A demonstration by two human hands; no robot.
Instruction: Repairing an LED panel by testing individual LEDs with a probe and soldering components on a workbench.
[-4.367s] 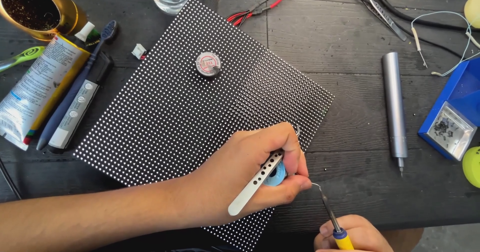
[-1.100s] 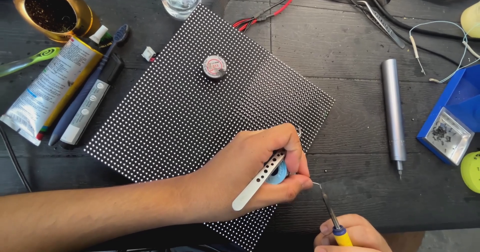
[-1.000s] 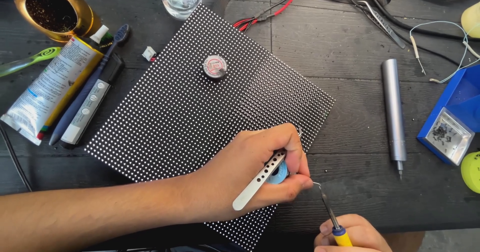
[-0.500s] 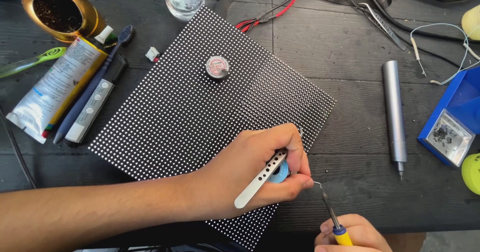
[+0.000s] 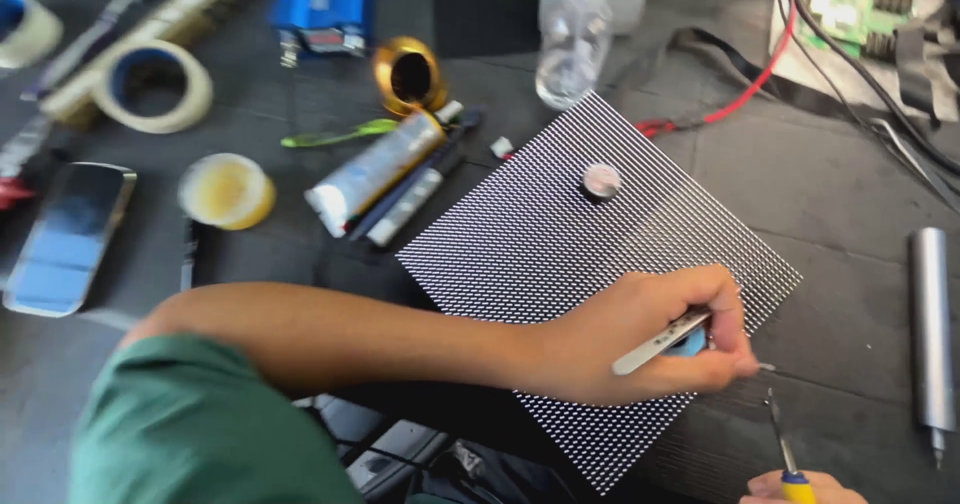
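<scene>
Right hand (image 5: 795,487) mostly cut off at frame's bottom edge.

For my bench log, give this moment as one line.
left hand: pinching tweezers at edge of dotted panel | right hand: holding yellow-handled iron, tip near tweezers | metal cylinder tool: lying apart, right

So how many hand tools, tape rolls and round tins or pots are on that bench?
Hand tools: 3 (tweezers in the left hand, soldering iron in the right hand, grey driver)
Tape rolls: 2 (one, one at the edge)
Round tins or pots: 3 (yellow tin, gold pot, small tin on the panel)
Total: 8
</scene>
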